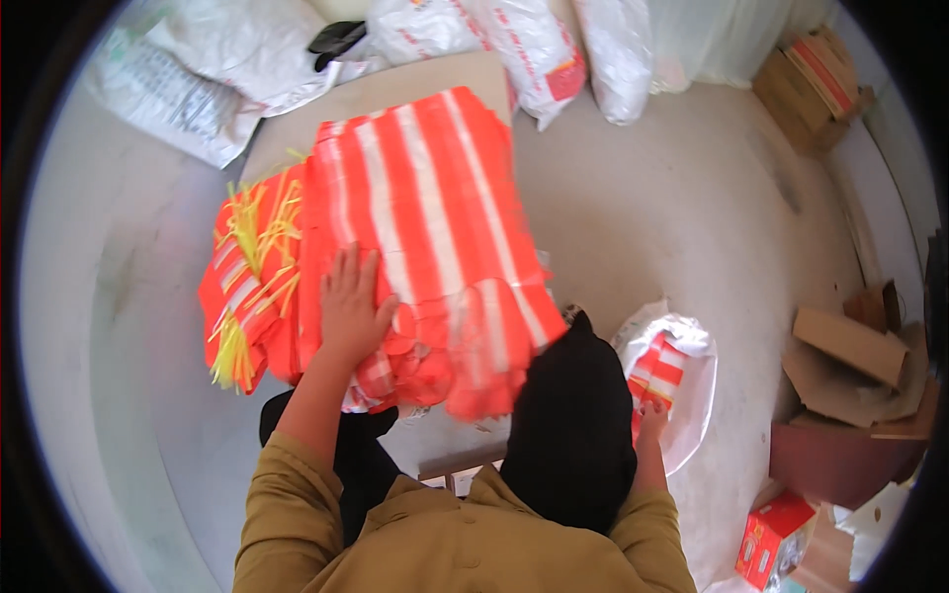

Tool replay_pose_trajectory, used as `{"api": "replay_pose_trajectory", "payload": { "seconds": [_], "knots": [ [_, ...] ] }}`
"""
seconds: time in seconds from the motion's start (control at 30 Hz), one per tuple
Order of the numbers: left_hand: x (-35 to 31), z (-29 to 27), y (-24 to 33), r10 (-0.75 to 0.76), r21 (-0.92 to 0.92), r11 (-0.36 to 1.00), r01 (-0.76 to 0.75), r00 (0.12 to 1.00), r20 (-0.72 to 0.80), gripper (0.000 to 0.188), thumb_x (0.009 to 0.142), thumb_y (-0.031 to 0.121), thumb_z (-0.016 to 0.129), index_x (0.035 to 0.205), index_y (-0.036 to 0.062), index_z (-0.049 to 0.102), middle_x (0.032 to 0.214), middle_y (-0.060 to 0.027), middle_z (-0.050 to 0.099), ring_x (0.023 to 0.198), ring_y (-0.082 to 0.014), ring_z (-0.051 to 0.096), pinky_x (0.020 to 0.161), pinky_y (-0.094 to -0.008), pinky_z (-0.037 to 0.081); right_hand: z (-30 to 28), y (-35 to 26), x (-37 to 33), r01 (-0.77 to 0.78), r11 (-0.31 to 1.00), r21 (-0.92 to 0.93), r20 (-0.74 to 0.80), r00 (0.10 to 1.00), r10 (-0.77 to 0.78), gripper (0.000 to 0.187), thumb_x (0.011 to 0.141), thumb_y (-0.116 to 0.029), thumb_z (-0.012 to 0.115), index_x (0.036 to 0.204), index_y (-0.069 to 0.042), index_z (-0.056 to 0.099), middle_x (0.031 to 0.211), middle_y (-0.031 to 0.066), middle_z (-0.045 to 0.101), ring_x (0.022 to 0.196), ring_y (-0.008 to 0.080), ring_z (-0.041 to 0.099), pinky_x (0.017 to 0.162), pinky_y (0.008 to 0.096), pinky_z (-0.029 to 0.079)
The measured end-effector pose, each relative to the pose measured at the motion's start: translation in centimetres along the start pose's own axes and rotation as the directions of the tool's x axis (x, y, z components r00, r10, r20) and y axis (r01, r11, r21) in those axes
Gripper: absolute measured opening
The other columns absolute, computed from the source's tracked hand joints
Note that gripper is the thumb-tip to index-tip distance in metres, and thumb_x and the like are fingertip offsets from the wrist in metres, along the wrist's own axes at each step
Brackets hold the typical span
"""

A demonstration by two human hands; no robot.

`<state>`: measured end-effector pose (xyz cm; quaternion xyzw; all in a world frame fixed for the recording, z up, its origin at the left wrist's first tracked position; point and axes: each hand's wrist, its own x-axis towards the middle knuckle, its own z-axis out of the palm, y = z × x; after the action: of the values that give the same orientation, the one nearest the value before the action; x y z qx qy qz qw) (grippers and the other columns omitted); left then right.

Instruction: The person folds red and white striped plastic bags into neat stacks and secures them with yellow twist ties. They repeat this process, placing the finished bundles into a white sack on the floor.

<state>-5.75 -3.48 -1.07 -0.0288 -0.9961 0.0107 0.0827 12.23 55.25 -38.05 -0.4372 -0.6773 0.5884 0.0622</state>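
A large layered pile of orange-and-white striped plastic sheeting, which looks like stacked bags, lies in front of my knees. My left hand rests on its near left part with the fingers stretched out. To its left is an orange bundle with yellow strips or ties on it. Beside my right knee stands an open white sack. Inside it my right hand grips the edge of a folded orange-and-white striped bundle; its fingertips are partly hidden.
A brown board or low table top shows behind the pile. Full white sacks line the far side, with a black object on them. Along the right are cardboard boxes, an open carton and a red box.
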Motion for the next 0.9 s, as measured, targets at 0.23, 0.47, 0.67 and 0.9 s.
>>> {"api": "replay_pose_trajectory", "payload": {
  "seconds": [0.23, 0.47, 0.67, 0.9],
  "knots": [
    [-0.7, -2.1, -4.8, 0.023, -0.486, 0.874, 0.021, 0.996, 0.085, 0.067, 0.098, 0.039, 0.063, 0.159, 0.0175, 0.047, 0.173, -0.0175, 0.028, 0.16, -0.0423, 0.021, 0.126, -0.0627, 0.02, 3.5, -15.5, -2.8, 0.084, 0.981, 0.175, 0.097, 0.99, -0.102, 0.038, 0.106, -0.021, 0.061, 0.137, -0.001, 0.059, 0.106, 0.0059, 0.069, 0.091, 0.0126, 0.065, 0.079, 0.0267, 0.055],
    [-4.7, -1.4, -6.5, -0.102, -0.353, 0.931, 0.093, 0.995, -0.007, 0.065, 0.097, 0.038, 0.065, 0.158, 0.0188, 0.05, 0.172, -0.0174, 0.03, 0.159, -0.0429, 0.025, 0.126, -0.0606, 0.024, 12.4, -36.8, -13.7, 0.573, 0.798, 0.186, 0.414, 0.691, -0.592, 0.032, 0.101, -0.008, 0.065, 0.132, -0.001, 0.065, 0.112, 0.007, 0.071, 0.104, 0.0172, 0.066, 0.096, 0.0336, 0.055],
    [-4.3, -0.7, -7.1, -0.132, -0.452, 0.885, 0.113, 0.991, -0.011, 0.066, 0.097, 0.039, 0.066, 0.158, 0.0206, 0.049, 0.17, -0.0175, 0.032, 0.157, -0.043, 0.028, 0.125, -0.0607, 0.026, 21.5, -43.6, -24.0, 0.955, 0.295, 0.017, 0.8, 0.164, -0.577, 0.021, 0.093, -0.002, 0.067, 0.113, -0.003, 0.071, 0.107, 0.0132, 0.072, 0.096, 0.0282, 0.071, 0.087, 0.0384, 0.057],
    [-4.0, -1.6, -6.9, -0.173, -0.427, 0.888, 0.173, 0.984, 0.037, 0.066, 0.097, 0.039, 0.065, 0.159, 0.0221, 0.048, 0.171, -0.0158, 0.032, 0.158, -0.0415, 0.027, 0.126, -0.0601, 0.023, 25.5, -43.5, -27.0, 0.951, 0.264, -0.163, 0.813, 0.281, -0.509, 0.032, 0.089, -0.002, 0.066, 0.121, -0.005, 0.069, 0.114, 0.0131, 0.063, 0.097, 0.0297, 0.068, 0.086, 0.0394, 0.055]
  ]
}}
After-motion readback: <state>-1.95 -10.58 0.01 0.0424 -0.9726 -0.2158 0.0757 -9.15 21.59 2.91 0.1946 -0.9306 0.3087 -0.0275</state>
